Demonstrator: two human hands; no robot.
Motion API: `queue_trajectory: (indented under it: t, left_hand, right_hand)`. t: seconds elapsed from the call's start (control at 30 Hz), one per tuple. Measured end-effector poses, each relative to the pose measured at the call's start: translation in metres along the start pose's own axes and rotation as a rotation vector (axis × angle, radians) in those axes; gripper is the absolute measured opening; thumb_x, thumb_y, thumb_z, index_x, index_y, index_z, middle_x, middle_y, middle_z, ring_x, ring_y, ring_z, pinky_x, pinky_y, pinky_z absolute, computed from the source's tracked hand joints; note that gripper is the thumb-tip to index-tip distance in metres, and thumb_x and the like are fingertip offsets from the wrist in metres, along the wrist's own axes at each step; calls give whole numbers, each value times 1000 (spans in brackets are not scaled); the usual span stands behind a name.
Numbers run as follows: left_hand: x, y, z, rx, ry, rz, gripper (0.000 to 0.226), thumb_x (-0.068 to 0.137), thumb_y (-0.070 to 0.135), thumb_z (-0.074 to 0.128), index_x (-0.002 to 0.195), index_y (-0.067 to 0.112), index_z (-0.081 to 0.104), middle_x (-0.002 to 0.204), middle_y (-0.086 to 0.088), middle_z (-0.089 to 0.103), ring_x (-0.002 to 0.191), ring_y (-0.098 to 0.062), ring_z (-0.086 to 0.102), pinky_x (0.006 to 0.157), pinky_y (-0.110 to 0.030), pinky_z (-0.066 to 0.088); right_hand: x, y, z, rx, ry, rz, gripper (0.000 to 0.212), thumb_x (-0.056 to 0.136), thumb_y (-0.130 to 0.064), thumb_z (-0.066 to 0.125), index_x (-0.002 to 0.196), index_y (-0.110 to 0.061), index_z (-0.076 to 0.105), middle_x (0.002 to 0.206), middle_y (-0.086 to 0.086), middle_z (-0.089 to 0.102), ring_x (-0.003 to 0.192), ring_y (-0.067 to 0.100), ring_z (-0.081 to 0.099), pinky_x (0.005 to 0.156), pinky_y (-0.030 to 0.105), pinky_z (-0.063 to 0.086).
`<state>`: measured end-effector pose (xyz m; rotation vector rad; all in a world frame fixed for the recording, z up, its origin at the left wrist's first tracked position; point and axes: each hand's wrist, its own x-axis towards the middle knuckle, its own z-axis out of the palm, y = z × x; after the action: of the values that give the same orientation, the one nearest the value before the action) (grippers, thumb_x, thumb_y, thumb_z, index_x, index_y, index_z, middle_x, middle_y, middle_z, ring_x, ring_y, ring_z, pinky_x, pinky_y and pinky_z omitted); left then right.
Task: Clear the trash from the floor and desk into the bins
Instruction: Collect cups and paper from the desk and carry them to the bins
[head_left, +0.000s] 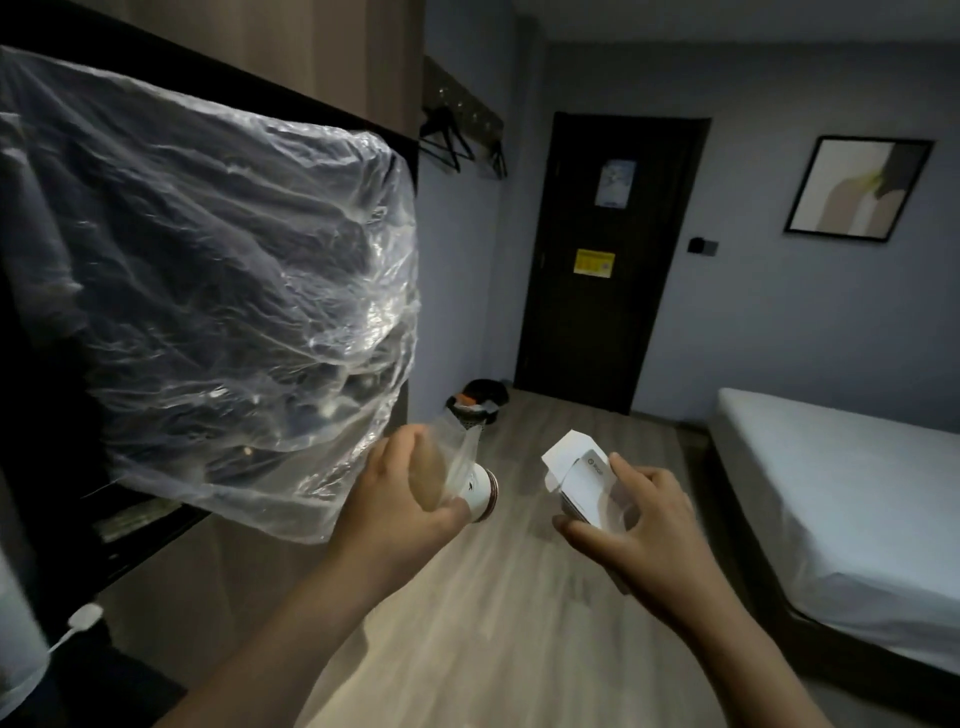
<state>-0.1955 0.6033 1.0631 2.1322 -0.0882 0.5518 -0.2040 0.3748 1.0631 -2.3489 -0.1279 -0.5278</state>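
Observation:
My left hand (402, 499) grips a white paper cup (480, 493) lying sideways, together with the corner of a large clear plastic bag (218, 291) that billows up and to the left. My right hand (634, 525) holds a small white cardboard box (576, 478) with its flap open. Both hands are at mid-height above the wooden floor (509, 613). Far ahead by the wall stand two small bins (475, 408) on the floor, one with an orange item showing in it.
A dark desk or cabinet (145, 525) runs along the left, partly hidden by the bag. A bed with white sheets (841, 499) fills the right side. A dark door (608, 260) is straight ahead. Hangers (447, 140) hang on the left wall.

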Motion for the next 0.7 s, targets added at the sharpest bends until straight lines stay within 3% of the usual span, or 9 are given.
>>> queue_trajectory:
  t: [0.1, 0.33, 0.47, 0.63, 0.7]
  left_hand:
    - [38, -5, 27, -44, -15, 21, 58, 67, 27, 72, 115, 38, 42, 115, 18, 45, 102, -7, 45, 80, -24, 36]
    - [154, -31, 57, -71, -41, 39, 55, 59, 37, 69, 106, 42, 42, 110, 11, 50, 91, -9, 48, 66, -18, 36]
    - [212, -51, 79, -53, -71, 54, 55, 66, 32, 72, 113, 38, 45, 110, 12, 50, 87, -5, 50, 61, -13, 33]
    - [267, -71, 121, -83, -136, 27, 49, 65, 31, 71, 106, 41, 46, 103, 15, 50, 87, 4, 49, 64, -15, 36]
    - [288, -76, 141, -89, -155, 19, 50, 63, 33, 69, 105, 45, 44, 103, 18, 49, 90, 4, 50, 65, -17, 37]
  right_hand:
    - [36, 15, 2, -16, 51, 32, 77, 65, -52, 74, 134, -29, 46, 103, -11, 41, 104, 14, 41, 83, 28, 46]
    - [148, 29, 28, -51, 101, 58, 85, 56, -63, 63, 133, -30, 47, 104, -10, 43, 106, 15, 44, 84, 31, 48]
    - [205, 46, 56, -45, 98, 81, 64, 54, -68, 59, 111, -38, 55, 101, -12, 45, 102, 14, 47, 80, 28, 47]
    - [265, 84, 84, -33, 52, 128, 65, 55, -69, 62, 108, -32, 57, 100, -10, 49, 107, 13, 47, 81, 32, 51]
    - [289, 100, 91, -3, 44, 151, 60, 56, -67, 63, 104, -31, 57, 99, -8, 51, 107, 13, 47, 73, 27, 49]
